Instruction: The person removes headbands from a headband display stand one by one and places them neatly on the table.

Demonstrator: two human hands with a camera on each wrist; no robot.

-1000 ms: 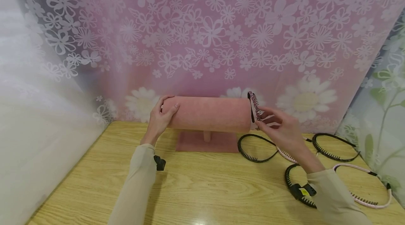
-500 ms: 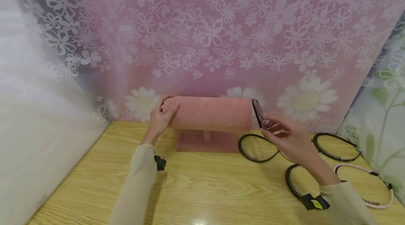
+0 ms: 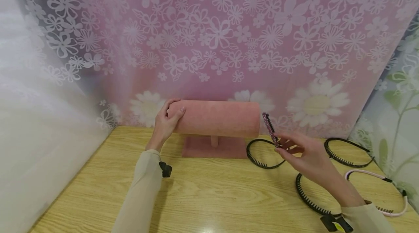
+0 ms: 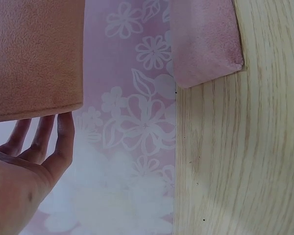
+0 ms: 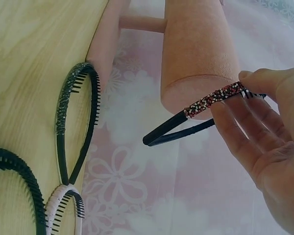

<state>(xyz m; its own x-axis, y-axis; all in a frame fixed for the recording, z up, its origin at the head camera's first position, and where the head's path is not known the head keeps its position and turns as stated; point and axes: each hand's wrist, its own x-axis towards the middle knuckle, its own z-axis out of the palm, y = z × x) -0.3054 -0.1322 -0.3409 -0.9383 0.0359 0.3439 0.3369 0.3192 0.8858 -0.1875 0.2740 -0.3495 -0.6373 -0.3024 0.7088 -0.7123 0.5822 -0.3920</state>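
A pink velvet roll on a stand (image 3: 217, 116) lies horizontally at the back of the table. My left hand (image 3: 166, 120) grips its left end, thumb on the front; in the left wrist view my fingers (image 4: 63, 142) touch the end's edge. My right hand (image 3: 306, 154) pinches a black toothed headband (image 5: 208, 104) covered with red and silvery glitter. The headband is just off the right end of the roll, apart from it in the head view. In the right wrist view its black tips point away from my palm.
More toothed headbands lie on the wooden table (image 3: 209, 193) at the right: a black one (image 3: 262, 166) beside the stand's base (image 3: 196, 149), a black one (image 3: 304, 196), a black one (image 3: 340, 160) and a pink one (image 3: 366, 171). A floral curtain (image 3: 216, 43) hangs behind.
My right hand has drawn the glittery headband away from the roll's right end, moving right and down toward me. My left hand has stayed on the left end.
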